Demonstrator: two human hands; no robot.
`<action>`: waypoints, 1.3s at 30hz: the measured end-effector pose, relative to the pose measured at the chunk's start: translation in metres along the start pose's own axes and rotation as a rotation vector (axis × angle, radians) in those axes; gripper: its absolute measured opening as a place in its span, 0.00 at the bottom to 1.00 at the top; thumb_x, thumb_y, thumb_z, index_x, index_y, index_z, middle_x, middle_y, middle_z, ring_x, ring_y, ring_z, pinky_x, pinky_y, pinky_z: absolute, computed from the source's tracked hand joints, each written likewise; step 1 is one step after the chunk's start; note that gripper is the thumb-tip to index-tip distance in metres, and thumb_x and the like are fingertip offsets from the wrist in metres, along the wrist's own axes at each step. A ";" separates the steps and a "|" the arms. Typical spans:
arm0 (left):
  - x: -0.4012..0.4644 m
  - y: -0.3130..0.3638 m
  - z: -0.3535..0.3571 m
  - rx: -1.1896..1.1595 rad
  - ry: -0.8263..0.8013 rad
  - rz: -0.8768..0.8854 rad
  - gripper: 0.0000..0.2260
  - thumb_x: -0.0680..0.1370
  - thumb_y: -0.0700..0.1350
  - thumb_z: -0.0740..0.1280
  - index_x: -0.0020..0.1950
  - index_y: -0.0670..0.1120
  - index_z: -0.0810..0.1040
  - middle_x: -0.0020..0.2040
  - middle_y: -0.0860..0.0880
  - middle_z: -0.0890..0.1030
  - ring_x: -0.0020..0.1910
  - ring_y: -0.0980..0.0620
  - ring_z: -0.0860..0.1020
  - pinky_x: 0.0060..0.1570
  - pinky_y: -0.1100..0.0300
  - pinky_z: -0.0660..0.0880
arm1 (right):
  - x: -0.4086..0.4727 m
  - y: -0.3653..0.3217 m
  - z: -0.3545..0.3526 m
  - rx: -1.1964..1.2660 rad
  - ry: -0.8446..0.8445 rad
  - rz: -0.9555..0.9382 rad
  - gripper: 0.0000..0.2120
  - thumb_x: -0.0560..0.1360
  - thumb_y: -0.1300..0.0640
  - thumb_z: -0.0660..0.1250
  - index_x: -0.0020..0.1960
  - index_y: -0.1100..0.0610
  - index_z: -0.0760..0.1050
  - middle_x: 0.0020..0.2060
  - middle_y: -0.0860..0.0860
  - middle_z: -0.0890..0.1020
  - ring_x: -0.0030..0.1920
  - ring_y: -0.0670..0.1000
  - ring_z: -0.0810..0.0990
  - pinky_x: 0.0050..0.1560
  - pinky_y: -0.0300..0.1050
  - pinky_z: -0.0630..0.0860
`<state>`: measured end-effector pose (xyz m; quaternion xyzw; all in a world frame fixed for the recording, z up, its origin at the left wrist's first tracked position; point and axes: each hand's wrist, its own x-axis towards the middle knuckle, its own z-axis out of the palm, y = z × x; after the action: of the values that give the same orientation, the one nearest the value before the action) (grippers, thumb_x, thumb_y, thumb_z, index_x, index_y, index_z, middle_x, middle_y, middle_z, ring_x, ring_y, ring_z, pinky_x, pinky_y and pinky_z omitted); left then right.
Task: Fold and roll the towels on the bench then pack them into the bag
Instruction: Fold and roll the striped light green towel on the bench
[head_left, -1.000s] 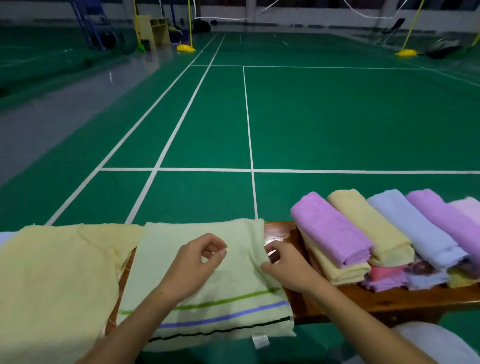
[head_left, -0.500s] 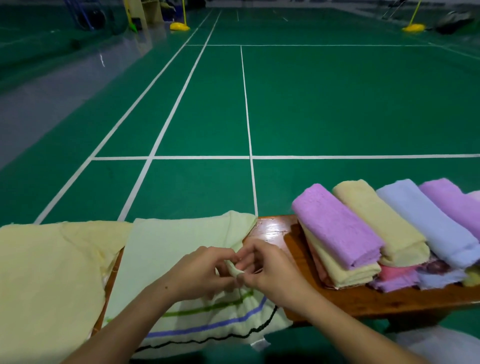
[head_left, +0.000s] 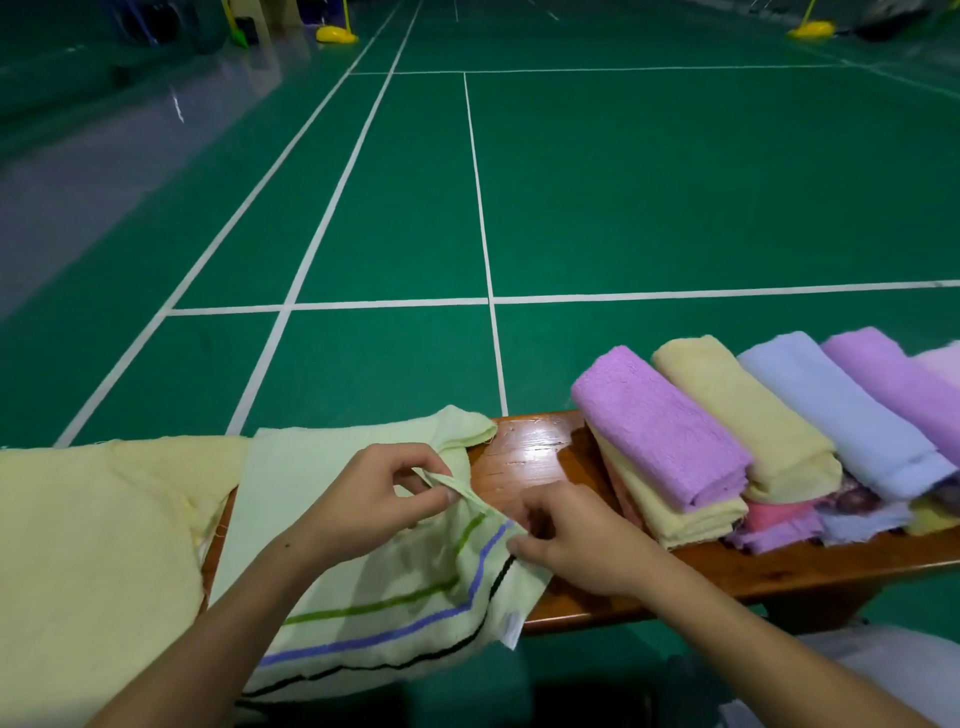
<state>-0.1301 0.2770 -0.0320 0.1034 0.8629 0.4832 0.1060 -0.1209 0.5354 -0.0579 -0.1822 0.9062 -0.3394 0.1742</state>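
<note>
Since half a second ago the two hands have drawn apart, stretching the right edge of the pale green striped towel (head_left: 332, 587) into a raised ridge between them. That towel lies flat on the wooden counter (head_left: 540, 457), its green, blue and black stripes near the front edge and a small white label hanging at its front right corner; its far right corner is curled over. Left hand (head_left: 363, 499) pinches the lifted edge between thumb and curled fingers (head_left: 421, 467), while the right hand (head_left: 576, 540) grasps the same edge lower down, near the stripes, fingers curled round the cloth. Just to the left a pale yellow towel (head_left: 93, 545) is spread open, overlapping the counter's end. To the right sits a row of rolled towels: purple (head_left: 660, 431), yellow (head_left: 737, 410), light blue (head_left: 841, 415) and another purple (head_left: 893, 384), resting on folded yellow and pink ones. Beyond lies the green court floor (head_left: 675, 182) with white lines
</note>
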 end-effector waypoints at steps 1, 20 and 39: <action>-0.001 0.001 0.000 -0.041 0.003 0.007 0.05 0.78 0.40 0.76 0.45 0.49 0.86 0.44 0.50 0.86 0.43 0.50 0.85 0.43 0.47 0.84 | 0.005 0.001 0.003 -0.022 0.058 -0.016 0.05 0.77 0.52 0.72 0.43 0.48 0.80 0.40 0.44 0.83 0.43 0.42 0.79 0.43 0.42 0.74; -0.019 0.017 -0.034 -0.304 0.121 0.090 0.08 0.75 0.44 0.81 0.49 0.42 0.86 0.43 0.43 0.85 0.41 0.33 0.82 0.45 0.39 0.80 | 0.047 -0.025 0.022 0.808 0.395 -0.142 0.05 0.75 0.67 0.76 0.43 0.60 0.88 0.69 0.45 0.80 0.69 0.43 0.79 0.66 0.42 0.77; 0.004 0.041 -0.069 0.316 0.558 0.268 0.15 0.75 0.58 0.79 0.45 0.52 0.76 0.40 0.56 0.82 0.39 0.55 0.80 0.37 0.49 0.79 | 0.052 -0.076 -0.068 -0.143 0.719 -0.277 0.06 0.73 0.60 0.75 0.48 0.54 0.80 0.39 0.47 0.82 0.40 0.52 0.79 0.43 0.53 0.78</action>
<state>-0.1500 0.2432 0.0377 0.0945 0.9015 0.3629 -0.2158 -0.1800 0.4961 0.0316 -0.1841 0.8976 -0.3379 -0.2152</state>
